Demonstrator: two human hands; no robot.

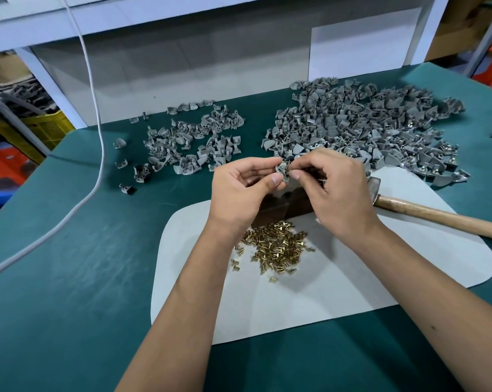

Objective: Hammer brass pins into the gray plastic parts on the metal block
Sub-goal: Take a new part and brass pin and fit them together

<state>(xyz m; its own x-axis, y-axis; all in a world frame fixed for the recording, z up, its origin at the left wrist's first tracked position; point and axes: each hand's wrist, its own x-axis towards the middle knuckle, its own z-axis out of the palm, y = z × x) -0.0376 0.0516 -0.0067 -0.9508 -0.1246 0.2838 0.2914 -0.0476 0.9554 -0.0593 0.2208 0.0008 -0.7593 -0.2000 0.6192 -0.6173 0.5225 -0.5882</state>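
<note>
My left hand (245,188) and my right hand (335,190) meet above the dark metal block (284,206), and together they pinch one gray plastic part (283,170) between thumbs and fingertips. Whether a pin sits in the part I cannot tell. The block is mostly hidden behind my hands. Loose brass pins (276,247) lie heaped on the white mat (380,278) just in front of the block. A wooden-handled hammer (437,216) lies on the mat to the right, its head by my right hand.
A big pile of gray parts (366,128) spreads across the back right of the green table (69,264); a smaller pile (194,142) lies at back centre-left. A white cable (97,154) runs down the left side. A white panel (182,69) stands behind.
</note>
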